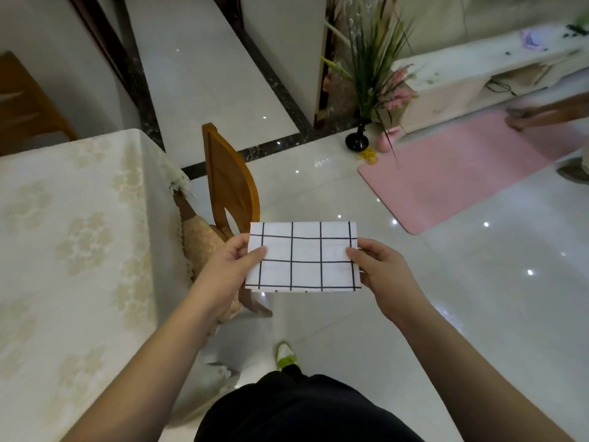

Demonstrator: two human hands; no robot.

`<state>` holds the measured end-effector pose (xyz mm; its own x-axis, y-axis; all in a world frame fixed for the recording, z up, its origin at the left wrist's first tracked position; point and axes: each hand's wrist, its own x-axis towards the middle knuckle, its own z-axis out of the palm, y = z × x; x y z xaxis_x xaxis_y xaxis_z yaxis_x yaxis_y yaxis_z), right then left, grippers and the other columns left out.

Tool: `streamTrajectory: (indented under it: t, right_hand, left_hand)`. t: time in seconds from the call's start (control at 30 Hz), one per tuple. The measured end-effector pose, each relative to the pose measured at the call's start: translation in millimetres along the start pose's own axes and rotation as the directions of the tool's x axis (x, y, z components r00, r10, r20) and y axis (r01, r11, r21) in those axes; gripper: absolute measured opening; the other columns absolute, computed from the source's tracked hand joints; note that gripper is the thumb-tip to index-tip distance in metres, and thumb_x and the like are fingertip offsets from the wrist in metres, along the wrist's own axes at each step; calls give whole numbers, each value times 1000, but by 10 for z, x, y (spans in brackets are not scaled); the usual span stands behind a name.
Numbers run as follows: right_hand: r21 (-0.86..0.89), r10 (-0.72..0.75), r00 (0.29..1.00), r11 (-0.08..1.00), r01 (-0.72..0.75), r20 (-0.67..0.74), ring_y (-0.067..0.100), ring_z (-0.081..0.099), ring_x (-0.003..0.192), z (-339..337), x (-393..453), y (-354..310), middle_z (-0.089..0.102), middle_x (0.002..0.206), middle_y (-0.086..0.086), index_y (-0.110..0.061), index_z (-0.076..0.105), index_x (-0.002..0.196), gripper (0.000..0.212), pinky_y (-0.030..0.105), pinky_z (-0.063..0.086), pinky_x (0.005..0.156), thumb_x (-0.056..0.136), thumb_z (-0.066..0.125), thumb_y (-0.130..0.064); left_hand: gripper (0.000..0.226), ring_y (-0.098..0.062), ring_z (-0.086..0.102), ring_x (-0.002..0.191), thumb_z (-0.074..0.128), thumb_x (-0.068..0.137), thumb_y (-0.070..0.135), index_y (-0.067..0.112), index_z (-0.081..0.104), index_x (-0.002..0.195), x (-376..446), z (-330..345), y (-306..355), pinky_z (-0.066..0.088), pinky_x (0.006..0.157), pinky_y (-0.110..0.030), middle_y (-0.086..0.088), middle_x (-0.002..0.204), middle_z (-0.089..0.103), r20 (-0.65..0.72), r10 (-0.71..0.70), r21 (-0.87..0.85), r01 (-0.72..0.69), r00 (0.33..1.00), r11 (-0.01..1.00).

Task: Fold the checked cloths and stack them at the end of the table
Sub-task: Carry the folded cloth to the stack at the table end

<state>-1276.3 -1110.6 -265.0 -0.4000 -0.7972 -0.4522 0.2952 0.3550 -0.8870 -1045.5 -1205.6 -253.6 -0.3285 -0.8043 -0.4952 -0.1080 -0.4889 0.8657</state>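
1. Where the view falls leftward, the table [63, 237] under a cream floral cover fills that side; no cloths are visible on the part shown.
2. Pink mat [471, 167] on the glossy tiled floor, far right.
3. Wooden chair [231, 183], cushioned, tucked beside the table's near corner, between the table and the hands.
4. Folded checked cloth [302, 256], held flat in mid-air above the floor, right of the chair and off the table.
5. Left hand [232, 266] pinching the cloth's left edge, thumb on top.
6. Right hand [379, 266] pinching the right edge likewise.
7. Black vase [357, 140] with grasses, near the mat.
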Motion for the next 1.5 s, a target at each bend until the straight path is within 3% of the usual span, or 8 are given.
streamTrajectory:
  t: [0.1,0.43,0.53,0.7,0.83,1.17,1.3,1.5]
  right_hand:
    - [-19,-10,1000,1000,10,24,20,72,92,152,298,-242,75,102,9,-7,68,110,19,27,56,72,92,62,-6]
    - [-39,5,992,999,-1,123,14,71,77,445,1129,-835,75,91,4,-13,70,102,13,22,53,59,93,62,-8]
    - [-47,0,986,999,8,167,22,71,88,445,1443,-1031,73,103,12,-12,70,108,17,28,55,66,94,60,-12]
    - [-70,5,953,997,17,303,23,70,101,346,2013,-1374,73,109,7,-15,69,114,22,39,56,86,96,57,-11]
    - [-76,17,931,997,12,366,27,70,100,225,2508,-1709,72,109,11,-10,68,114,24,41,57,84,94,57,-3]
    - [-72,7,893,997,28,449,19,72,88,229,3449,-2414,75,99,7,-19,69,103,21,28,57,71,91,62,-4]
    - [-98,19,877,995,33,481,15,72,80,434,3738,-2526,76,90,3,-19,67,103,21,24,55,65,90,63,-4]
    - [-180,30,855,981,75,517,18,72,78,893,4198,-2654,75,88,8,-18,67,102,19,26,56,65,90,65,-5]
  left_hand:
    - [30,-20,71,99,59,94,12,19,60,123,236,-97,215,56,88,-41,-2,109,74,-8,20,-11,-20,1000,1000]
    - [22,-17,72,93,56,96,13,21,62,116,890,-189,804,57,79,-34,0,103,75,-102,69,4,-69,992,998]
    - [23,-18,72,93,57,96,14,23,61,117,1100,-121,1013,58,83,-39,1,103,75,-130,96,2,-97,987,995]
    - [26,-22,72,95,57,96,13,21,60,120,1506,113,1254,56,87,-44,-3,103,75,-186,101,-50,-112,977,993]
    - [36,-24,70,102,65,91,25,23,58,127,1818,355,1430,50,97,-50,-3,109,73,-252,85,-86,-110,964,990]
    - [27,-22,72,93,59,94,11,23,62,119,2405,714,1987,55,81,-35,-4,101,75,-404,154,-143,-228,902,963]
    - [30,-24,72,94,63,93,17,26,61,121,2598,602,2067,54,88,-44,-4,100,75,-481,125,-156,-225,868,962]
    - [30,-23,73,87,64,91,13,24,61,119,3012,290,2176,57,68,-34,-2,97,75,-553,80,-200,-225,829,953]
